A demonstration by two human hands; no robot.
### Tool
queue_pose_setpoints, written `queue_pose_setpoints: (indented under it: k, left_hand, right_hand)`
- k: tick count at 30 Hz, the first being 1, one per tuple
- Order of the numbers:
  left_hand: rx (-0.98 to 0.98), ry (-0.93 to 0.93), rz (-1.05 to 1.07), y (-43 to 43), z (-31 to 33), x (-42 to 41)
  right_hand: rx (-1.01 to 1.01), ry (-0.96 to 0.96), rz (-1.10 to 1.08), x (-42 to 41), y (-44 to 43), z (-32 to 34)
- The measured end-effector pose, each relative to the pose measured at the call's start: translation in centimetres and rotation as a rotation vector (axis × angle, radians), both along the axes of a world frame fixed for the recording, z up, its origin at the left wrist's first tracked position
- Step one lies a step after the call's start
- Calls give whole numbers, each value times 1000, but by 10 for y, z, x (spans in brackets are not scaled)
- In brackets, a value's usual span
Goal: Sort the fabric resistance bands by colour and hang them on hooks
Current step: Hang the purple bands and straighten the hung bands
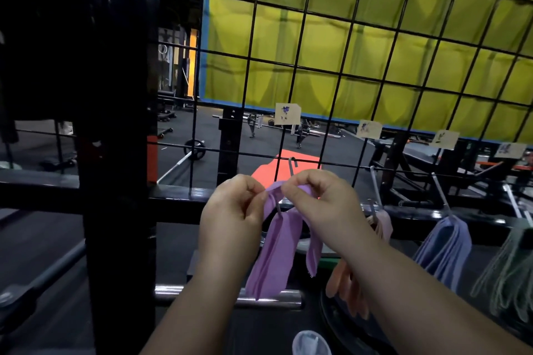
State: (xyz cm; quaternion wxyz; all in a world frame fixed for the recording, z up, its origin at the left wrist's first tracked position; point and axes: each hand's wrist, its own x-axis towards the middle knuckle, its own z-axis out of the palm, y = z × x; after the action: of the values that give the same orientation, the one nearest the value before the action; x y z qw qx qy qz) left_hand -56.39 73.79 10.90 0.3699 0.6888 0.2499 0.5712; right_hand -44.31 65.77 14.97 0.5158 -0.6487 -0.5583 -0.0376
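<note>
Head view. Pinching the top fold of a lilac-purple fabric resistance band (277, 256) between tightly curled fingers of left hand (230, 210) and right hand (320, 199), at a thin grey metal hook (290, 166), near centre. Likely to drop the band if let go before the loop seats past the tip; likely to pull the hook off with a hard downward tug. Mounted on a black wire grid panel (250, 60) with paper tags (287, 114). To the right, hanging peach bands (346, 288), blue-grey bands (444, 251) and green bands (510, 277). Far off, a yellow curtain (375, 46), a dark gym floor (207, 130) and a barbell (196, 150) to the left.

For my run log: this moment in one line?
left hand: pinches purple band | right hand: same | band: at hook
</note>
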Motion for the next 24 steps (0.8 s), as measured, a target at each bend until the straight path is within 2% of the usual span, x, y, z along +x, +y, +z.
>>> queue_pose_setpoints:
  k: [5, 10, 14, 18, 24]
  left_hand:
    - [11, 9, 43, -2, -3, 4]
    - [-6, 7, -131, -3, -7, 5]
    - [-4, 33, -188, -3, -6, 5]
    - [-135, -7, -283, -6, -3, 4]
    - [-92, -27, -372, -13, 3, 1]
  right_hand:
    - [-24, -18, -64, 2, -1, -5]
    - [-48, 92, -43, 8, -5, -10]
    - [-74, 181, -16, 7, -10, -11]
    - [-78, 259, 21, 5, -15, -11]
    - [-78, 368, 75, 7, -20, -17]
